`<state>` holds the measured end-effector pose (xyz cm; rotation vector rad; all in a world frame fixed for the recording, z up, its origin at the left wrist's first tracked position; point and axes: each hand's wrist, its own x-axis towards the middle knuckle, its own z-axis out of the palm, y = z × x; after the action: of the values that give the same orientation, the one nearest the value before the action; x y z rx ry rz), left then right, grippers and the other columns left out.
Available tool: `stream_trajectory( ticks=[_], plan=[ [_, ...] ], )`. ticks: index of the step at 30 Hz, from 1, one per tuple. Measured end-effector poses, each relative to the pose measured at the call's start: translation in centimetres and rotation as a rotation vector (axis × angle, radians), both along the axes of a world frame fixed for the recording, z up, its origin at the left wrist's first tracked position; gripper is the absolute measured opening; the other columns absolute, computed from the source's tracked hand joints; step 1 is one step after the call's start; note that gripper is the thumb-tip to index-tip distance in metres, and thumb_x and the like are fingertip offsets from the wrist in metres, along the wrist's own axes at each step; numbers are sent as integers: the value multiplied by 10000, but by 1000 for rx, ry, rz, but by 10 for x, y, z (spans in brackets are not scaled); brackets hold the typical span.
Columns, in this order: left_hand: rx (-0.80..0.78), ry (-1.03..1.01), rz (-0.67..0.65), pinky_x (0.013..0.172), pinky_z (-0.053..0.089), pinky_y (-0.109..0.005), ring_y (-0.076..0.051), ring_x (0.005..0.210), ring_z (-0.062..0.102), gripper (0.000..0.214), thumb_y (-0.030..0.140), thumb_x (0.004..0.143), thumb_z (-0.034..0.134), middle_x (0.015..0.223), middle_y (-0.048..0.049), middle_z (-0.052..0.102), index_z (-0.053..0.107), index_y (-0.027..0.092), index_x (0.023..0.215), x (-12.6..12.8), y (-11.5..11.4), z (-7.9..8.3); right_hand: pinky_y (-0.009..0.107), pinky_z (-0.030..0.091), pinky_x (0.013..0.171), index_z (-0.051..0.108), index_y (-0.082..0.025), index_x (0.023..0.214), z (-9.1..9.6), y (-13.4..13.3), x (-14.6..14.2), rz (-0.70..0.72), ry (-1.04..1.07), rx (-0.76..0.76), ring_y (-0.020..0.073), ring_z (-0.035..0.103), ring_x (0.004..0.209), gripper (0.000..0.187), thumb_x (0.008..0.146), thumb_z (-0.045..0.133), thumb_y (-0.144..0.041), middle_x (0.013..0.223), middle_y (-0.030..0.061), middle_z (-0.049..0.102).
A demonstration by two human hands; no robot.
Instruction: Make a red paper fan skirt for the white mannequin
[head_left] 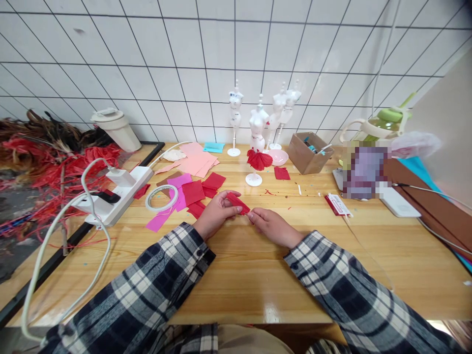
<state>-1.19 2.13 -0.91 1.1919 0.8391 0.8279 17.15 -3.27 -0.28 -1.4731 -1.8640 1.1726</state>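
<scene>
A small folded piece of red paper (237,202) is held between both hands just above the wooden table (258,275). My left hand (216,214) pinches its left part with fingers closed round it. My right hand (271,226) pinches its right tip. Beyond the hands lie several red, pink and magenta paper squares (193,191) and a roll of tape (161,198). A small white mannequin (258,129) wearing a red paper skirt (259,160) stands behind the hands.
Three more white mannequins (283,105) stand by the tiled wall. A cardboard box (309,156), a pink bowl (278,157), a white power strip (120,194) with cables, a white cup (117,129), red raffia (55,172) at left, and a green kettle (387,123) at right.
</scene>
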Motion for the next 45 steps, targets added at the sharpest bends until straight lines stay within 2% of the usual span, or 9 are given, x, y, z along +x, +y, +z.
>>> stream_trajectory(
  ticks=[7, 12, 17, 29, 45],
  plan=[
    [-72, -32, 42, 558, 450, -200, -105, 635, 600, 481, 223, 618, 808, 739, -2, 661, 563, 160, 1027, 1, -2, 5, 251, 316, 586, 429, -200, 677, 2, -1, 0, 21, -34, -5, 124, 406, 595, 387, 944, 349, -469, 618, -31, 442],
    [-182, -126, 135, 629, 481, -200, -106, 701, 639, 420, 207, 611, 816, 783, -16, 690, 574, 157, 950, 4, -5, 8, 261, 358, 621, 467, -205, 759, -2, -2, -2, -62, 1, 20, 139, 462, 639, 383, 954, 310, -494, 657, -20, 485],
    [-197, -147, 203, 676, 501, -212, -106, 735, 650, 373, 206, 604, 823, 812, -20, 697, 548, 156, 851, 8, -7, 6, 264, 357, 599, 455, -216, 778, -3, -3, -6, -110, 16, 40, 147, 471, 616, 403, 957, 275, -530, 621, -25, 485],
    [-110, -97, 188, 647, 476, -217, -108, 709, 622, 363, 260, 618, 816, 790, -10, 676, 566, 151, 856, 10, -8, 6, 270, 368, 643, 407, -224, 720, -4, -5, -9, -160, -40, 73, 150, 481, 636, 374, 969, 292, -478, 634, -19, 501],
    [-136, -117, 157, 710, 500, -251, -128, 724, 655, 347, 228, 615, 821, 779, -24, 703, 592, 150, 864, 10, -8, 7, 269, 358, 610, 440, -223, 743, -5, -3, -8, -180, -33, 65, 156, 488, 629, 359, 960, 315, -480, 644, -13, 522]
  ],
)
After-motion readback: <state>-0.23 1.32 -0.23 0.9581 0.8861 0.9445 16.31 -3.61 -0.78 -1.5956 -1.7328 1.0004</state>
